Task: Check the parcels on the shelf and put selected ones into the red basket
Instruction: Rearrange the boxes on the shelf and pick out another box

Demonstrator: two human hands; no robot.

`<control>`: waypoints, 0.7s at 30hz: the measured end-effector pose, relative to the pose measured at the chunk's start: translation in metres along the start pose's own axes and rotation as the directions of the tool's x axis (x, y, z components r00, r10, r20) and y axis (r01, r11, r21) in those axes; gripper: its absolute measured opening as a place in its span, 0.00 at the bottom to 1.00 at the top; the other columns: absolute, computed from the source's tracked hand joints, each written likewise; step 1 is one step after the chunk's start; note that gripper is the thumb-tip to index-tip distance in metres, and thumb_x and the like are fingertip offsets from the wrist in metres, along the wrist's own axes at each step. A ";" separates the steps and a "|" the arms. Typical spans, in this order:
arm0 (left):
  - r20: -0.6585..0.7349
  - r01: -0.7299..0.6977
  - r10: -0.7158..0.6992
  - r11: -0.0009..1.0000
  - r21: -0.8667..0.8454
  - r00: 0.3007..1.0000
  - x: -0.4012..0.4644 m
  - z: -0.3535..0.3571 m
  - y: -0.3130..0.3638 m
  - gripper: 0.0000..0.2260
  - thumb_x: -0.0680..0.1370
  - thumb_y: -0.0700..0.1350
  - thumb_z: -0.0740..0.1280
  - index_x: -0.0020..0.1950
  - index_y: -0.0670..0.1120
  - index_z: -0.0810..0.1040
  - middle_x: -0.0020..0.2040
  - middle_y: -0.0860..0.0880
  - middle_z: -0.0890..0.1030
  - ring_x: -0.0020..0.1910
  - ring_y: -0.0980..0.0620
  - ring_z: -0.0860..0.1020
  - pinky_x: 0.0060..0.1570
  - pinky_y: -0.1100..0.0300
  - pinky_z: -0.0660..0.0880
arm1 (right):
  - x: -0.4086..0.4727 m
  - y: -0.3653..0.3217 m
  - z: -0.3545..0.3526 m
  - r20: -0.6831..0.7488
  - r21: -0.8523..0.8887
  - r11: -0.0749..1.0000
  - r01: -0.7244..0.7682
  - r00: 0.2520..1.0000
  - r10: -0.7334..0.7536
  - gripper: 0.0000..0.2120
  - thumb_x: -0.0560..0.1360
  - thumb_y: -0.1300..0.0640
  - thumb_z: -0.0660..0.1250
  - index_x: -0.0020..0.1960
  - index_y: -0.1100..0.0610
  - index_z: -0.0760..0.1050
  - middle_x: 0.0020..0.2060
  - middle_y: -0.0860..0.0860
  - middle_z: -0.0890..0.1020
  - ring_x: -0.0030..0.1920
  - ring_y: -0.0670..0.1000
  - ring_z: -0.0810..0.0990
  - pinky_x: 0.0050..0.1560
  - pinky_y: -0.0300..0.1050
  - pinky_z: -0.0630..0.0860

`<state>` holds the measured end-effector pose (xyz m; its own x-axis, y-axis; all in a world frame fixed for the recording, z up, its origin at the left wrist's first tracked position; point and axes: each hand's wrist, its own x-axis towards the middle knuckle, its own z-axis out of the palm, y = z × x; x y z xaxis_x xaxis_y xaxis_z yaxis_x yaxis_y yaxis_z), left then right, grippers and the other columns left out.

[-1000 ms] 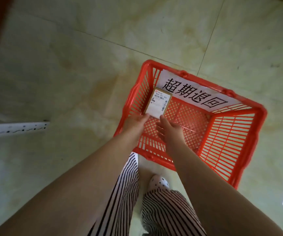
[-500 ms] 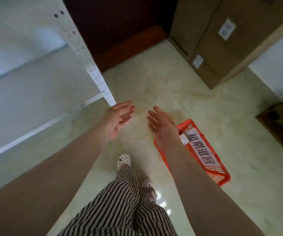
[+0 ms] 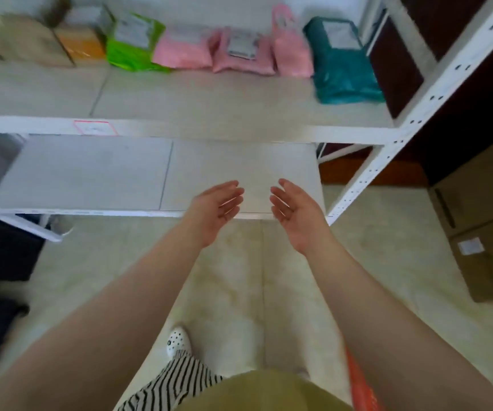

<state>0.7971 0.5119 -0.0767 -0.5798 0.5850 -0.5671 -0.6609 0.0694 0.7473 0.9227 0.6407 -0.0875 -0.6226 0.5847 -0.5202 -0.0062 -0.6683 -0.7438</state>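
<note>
At 5 o'clock, low beside your right forearm, a sliver of the red basket (image 3: 357, 384) shows. Your left hand (image 3: 214, 210) and right hand (image 3: 297, 213) hang apart over the lower shelf (image 3: 91, 173), palms facing, fingers straight, close together, holding nothing. At 12 o'clock, blurred parcels (image 3: 239, 51) line the upper shelf (image 3: 209, 99): boxes, green, pink, teal bags.

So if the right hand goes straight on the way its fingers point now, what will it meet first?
Probably nothing soon. The right hand is open and empty, over the bare lower shelf board. Its fingers aim up-left toward the pink parcels on the upper shelf, though depth is unclear.
</note>
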 end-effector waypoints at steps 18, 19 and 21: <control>-0.339 -0.331 0.210 0.875 -0.354 0.917 -0.016 -0.314 0.232 0.07 0.77 0.40 0.68 0.54 0.44 0.80 0.47 0.49 0.83 0.47 0.53 0.81 0.52 0.63 0.78 | 0.057 0.077 0.416 0.216 -0.143 0.987 -0.070 0.971 0.100 0.06 0.77 0.53 0.69 0.50 0.56 0.78 0.44 0.52 0.84 0.41 0.49 0.82 0.45 0.39 0.79; -0.357 -0.341 0.209 0.868 -0.361 0.911 -0.012 -0.324 0.241 0.08 0.77 0.41 0.69 0.56 0.44 0.80 0.47 0.49 0.83 0.47 0.53 0.81 0.53 0.63 0.78 | 0.063 0.080 0.432 0.218 -0.156 0.985 -0.071 0.970 0.105 0.07 0.77 0.53 0.70 0.50 0.56 0.79 0.44 0.52 0.84 0.41 0.49 0.82 0.44 0.39 0.79; -0.388 -0.366 0.217 0.855 -0.367 0.896 -0.003 -0.345 0.262 0.10 0.77 0.42 0.69 0.58 0.44 0.80 0.48 0.49 0.83 0.47 0.54 0.81 0.52 0.63 0.78 | 0.076 0.086 0.464 0.232 -0.185 0.980 -0.075 0.966 0.118 0.08 0.76 0.52 0.70 0.50 0.56 0.79 0.44 0.52 0.84 0.42 0.50 0.82 0.42 0.39 0.79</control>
<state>0.4615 0.2494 0.0008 -0.8474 0.2254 -0.4807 -0.5281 -0.4509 0.7196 0.5114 0.4142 0.0041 -0.7831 0.3795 -0.4926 0.1855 -0.6135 -0.7676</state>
